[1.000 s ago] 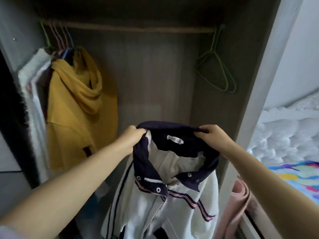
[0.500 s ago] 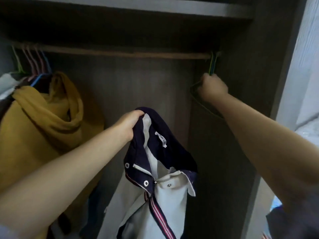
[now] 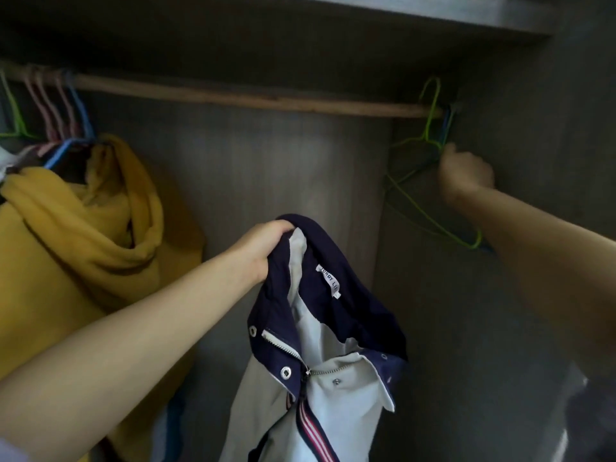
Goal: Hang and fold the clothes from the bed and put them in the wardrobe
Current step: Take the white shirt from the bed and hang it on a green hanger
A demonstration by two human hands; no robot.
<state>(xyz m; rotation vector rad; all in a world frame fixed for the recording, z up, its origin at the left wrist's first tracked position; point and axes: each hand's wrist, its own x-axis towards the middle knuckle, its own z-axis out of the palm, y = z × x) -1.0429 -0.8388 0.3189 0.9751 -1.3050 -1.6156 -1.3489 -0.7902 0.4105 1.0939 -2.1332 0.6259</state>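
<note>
White jacket (image 3: 320,395) with navy collar hangs at 6 o'clock inside the wardrobe (image 3: 283,181), its collar bunched in the curled fingers of the left hand (image 3: 266,248), zipper and snaps facing the camera. Right hand (image 3: 465,171) at 2 o'clock is closed in a fist at the neck of a green wire hanger (image 3: 430,141), whose hook sits over the right end of the wooden rail (image 3: 250,96). Mustard hoodie (image 3: 83,235) hangs at 9 o'clock under pink and blue hangers (image 3: 60,108); shelf (image 3: 433,10) runs above at 12.
</note>
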